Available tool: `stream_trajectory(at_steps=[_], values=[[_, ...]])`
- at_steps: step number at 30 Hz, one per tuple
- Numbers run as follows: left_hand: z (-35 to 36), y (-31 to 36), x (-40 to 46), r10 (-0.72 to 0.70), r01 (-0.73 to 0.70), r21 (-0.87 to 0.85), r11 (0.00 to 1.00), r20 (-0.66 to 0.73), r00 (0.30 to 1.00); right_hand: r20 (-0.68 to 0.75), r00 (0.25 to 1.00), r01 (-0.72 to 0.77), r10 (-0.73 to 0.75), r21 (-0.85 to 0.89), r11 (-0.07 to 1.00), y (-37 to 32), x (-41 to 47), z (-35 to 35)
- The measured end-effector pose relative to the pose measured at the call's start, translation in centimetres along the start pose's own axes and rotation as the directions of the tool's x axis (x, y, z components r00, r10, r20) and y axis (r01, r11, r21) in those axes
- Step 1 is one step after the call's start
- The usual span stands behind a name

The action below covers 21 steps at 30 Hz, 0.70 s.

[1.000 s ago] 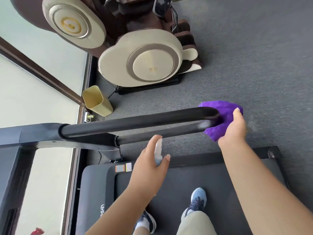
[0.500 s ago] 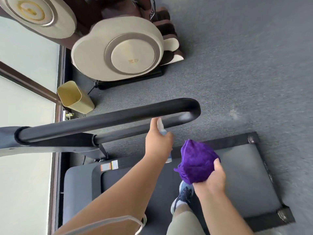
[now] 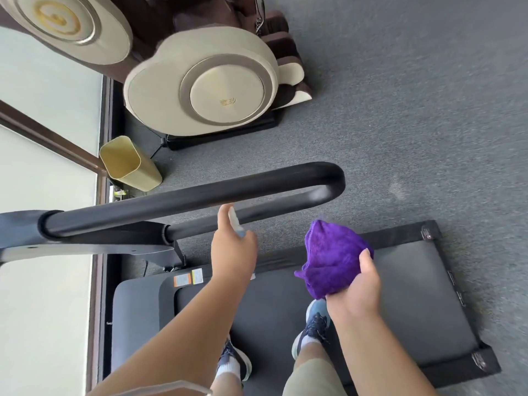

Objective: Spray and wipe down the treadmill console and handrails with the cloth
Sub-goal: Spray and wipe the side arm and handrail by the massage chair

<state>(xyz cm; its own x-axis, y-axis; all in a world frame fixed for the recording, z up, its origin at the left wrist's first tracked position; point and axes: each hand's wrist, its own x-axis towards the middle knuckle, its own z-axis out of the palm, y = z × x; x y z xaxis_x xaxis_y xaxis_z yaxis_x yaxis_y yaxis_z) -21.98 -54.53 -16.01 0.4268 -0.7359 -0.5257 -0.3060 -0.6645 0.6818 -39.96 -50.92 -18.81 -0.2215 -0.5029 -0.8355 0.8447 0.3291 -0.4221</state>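
Observation:
A black looped handrail point(image 3: 200, 197) of the treadmill runs across the middle of the view and bends back at its right end. My left hand point(image 3: 233, 247) grips a small clear spray bottle point(image 3: 235, 222), its nozzle close under the rail's lower bar. My right hand point(image 3: 358, 290) holds a bunched purple cloth point(image 3: 333, 255) below and to the right of the rail, apart from it. The treadmill belt point(image 3: 400, 304) lies under my feet. The console is out of view.
A beige and brown massage chair point(image 3: 205, 90) stands on the grey carpet beyond the rail. A yellow bin point(image 3: 128, 164) sits by the window frame at the left. The treadmill's rear end cap point(image 3: 468, 364) is at the lower right.
My right hand has drawn the purple cloth off the rail's curved end and down over the belt. My left hand has raised the spray bottle closer to the rail.

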Motion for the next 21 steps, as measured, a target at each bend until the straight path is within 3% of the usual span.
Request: stream_trajectory(at_steps=[3, 5, 6, 8, 10, 11, 16, 21], values=[[-0.8, -0.2, -0.1, -0.005, 0.005, -0.011, 1.0, 0.031, 1.0, -0.042, 0.997, 0.06, -0.062, -0.028, 0.998, -0.8, -0.4, 1.6], [-1.3, -0.6, 0.0, -0.006, 0.007, -0.036, 0.999, 0.035, 0.999, -0.1, 0.965, 0.226, -0.242, -0.15, 0.963, -1.0, -1.1, 3.8], [-1.6, -0.9, 0.1, -0.005, 0.007, -0.05, 0.999, 0.033, 0.999, -0.116, 0.909, 0.36, -0.401, -0.269, 0.893, -0.6, -1.4, 5.0], [-1.9, -1.7, 0.4, -0.006, 0.008, -0.073, 0.997, 0.024, 1.0, -0.02, 0.68, 0.619, -0.733, -0.519, 0.589, 1.6, -1.5, 7.4], [-2.4, -2.7, 0.7, -0.006, 0.007, -0.075, 0.997, 0.019, 1.0, 0.207, 0.46, 0.721, -0.864, -0.654, 0.227, 5.3, 0.4, 8.5], [-2.7, -3.1, 0.7, 0.0, 0.002, -0.068, 0.998, 0.022, 1.0, 0.275, 0.423, 0.706, -0.863, -0.698, 0.123, 7.0, 1.8, 8.8], [-5.5, -5.2, 1.0, 0.013, -0.007, -0.114, 0.993, 0.047, 0.999, 0.408, 0.385, 0.584, -0.828, -0.802, -0.124, 10.4, 6.5, 7.9], [-8.3, -6.3, 1.8, 0.018, -0.012, -0.173, 0.985, 0.03, 0.999, 0.66, 0.435, 0.448, -0.612, -0.749, -0.488, 9.7, 9.2, 8.0]])
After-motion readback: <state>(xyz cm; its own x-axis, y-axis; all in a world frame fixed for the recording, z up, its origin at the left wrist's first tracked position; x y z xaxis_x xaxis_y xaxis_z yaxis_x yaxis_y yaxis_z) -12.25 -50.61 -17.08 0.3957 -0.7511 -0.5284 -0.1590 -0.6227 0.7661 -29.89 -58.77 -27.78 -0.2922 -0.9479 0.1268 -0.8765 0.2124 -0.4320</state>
